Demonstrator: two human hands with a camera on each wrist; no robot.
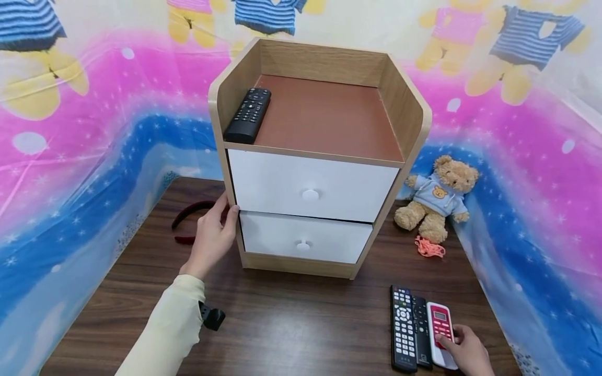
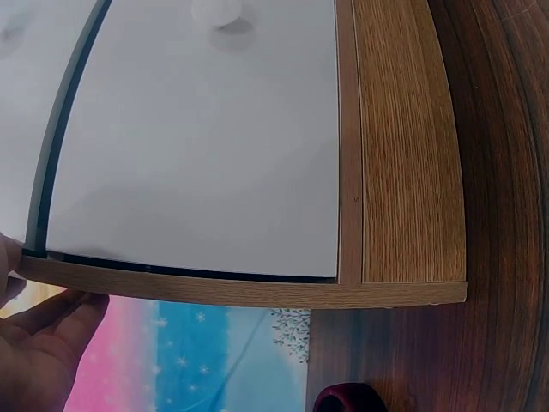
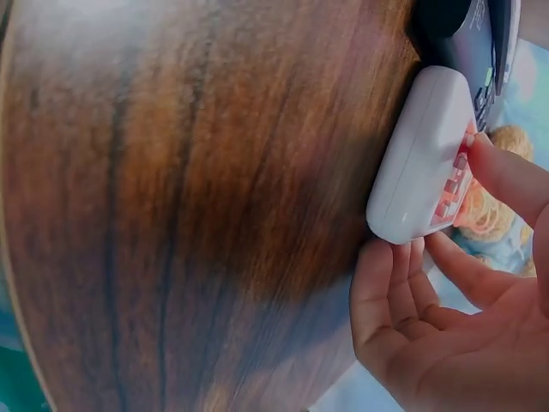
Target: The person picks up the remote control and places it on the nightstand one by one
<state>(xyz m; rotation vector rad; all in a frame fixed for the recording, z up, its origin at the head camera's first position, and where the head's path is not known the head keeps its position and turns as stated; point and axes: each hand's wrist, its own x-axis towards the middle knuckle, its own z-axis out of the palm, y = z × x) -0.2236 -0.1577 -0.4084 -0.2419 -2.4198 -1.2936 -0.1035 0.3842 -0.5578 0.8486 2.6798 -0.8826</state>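
A small wood-look cabinet (image 1: 305,269) with two white drawers stands on the table. My left hand (image 1: 213,235) holds its left side edge, thumb at the front near the gap between the drawers and fingers along the outer side (image 2: 257,292). At the lower right, my right hand (image 1: 470,352) grips a white remote control with a red button panel (image 1: 441,318). The thumb lies on the buttons and the fingers are at the remote's side (image 3: 416,163). Left of it, two black remotes (image 1: 403,324) lie side by side, the nearer one (image 1: 421,334) partly overlapped.
Another black remote (image 1: 248,115) lies on the cabinet's brown top, by the left wall. A teddy bear (image 1: 437,196) in a blue hoodie sits at the right, with a coral-coloured tangle (image 1: 429,247) at its feet. A dark red headband (image 1: 190,211) lies behind my left hand.
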